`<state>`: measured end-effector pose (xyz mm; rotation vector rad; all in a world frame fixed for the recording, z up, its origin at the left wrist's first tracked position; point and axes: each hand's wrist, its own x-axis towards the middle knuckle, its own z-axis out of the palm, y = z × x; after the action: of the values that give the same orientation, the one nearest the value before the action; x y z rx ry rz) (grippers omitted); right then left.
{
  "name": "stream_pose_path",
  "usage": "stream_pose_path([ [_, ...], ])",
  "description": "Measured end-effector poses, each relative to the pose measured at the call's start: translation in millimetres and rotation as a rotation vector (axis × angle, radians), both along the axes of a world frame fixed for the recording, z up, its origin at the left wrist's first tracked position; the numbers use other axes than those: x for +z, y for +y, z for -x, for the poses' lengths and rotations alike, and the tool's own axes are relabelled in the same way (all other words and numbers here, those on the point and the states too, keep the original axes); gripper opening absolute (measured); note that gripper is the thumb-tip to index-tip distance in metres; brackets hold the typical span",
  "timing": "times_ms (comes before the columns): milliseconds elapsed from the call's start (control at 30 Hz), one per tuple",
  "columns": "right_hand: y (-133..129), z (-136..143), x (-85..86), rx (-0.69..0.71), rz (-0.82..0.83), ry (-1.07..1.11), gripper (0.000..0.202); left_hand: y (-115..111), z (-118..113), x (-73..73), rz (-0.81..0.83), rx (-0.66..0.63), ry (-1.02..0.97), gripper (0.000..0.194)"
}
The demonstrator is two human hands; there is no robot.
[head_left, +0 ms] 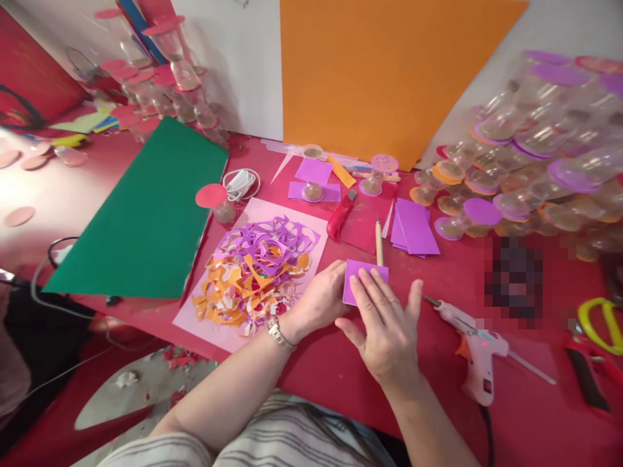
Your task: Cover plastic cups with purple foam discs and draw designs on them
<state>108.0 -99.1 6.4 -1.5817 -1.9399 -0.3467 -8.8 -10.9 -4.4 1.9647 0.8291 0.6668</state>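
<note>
A small purple foam square [353, 285] lies under the fingers of my right hand [389, 324], which presses flat on it with the thumb spread away. My left hand [324, 295] is curled at the square's left edge; its fingertips and whatever they hold beneath the square are hidden. Just beyond the square lies a pale pencil-like stick [379, 243]. A stack of purple rectangles [413, 227] sits further right, near a red box cutter [341, 217]. Left of my hands, purple and orange foam scraps [257, 272] are heaped on a pale pink sheet [195, 324].
A white glue gun [474, 344] lies to the right, near red-handled pliers [588, 370] and yellow-handled scissors [601, 324]. Hourglass-shaped clear pieces [511, 155] are stacked at the back right, others [180, 71] at the back left. A green sheet [146, 227] lies left.
</note>
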Motion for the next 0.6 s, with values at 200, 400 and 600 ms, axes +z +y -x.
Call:
stream_pose_path([
  [200,1.8,1.6,1.0,-0.005,-0.010,0.000,0.049,1.3,2.2,-4.1,0.065,-0.029,-0.061,0.032],
  [400,2.9,2.1,-1.3,-0.011,-0.021,-0.008,0.051,2.4,1.5,-4.4,0.068,-0.019,-0.061,0.038],
  [600,2.4,1.7,-5.4,-0.013,-0.018,0.001,0.058,3.5,-0.3,-3.1,0.060,-0.013,-0.045,0.039],
])
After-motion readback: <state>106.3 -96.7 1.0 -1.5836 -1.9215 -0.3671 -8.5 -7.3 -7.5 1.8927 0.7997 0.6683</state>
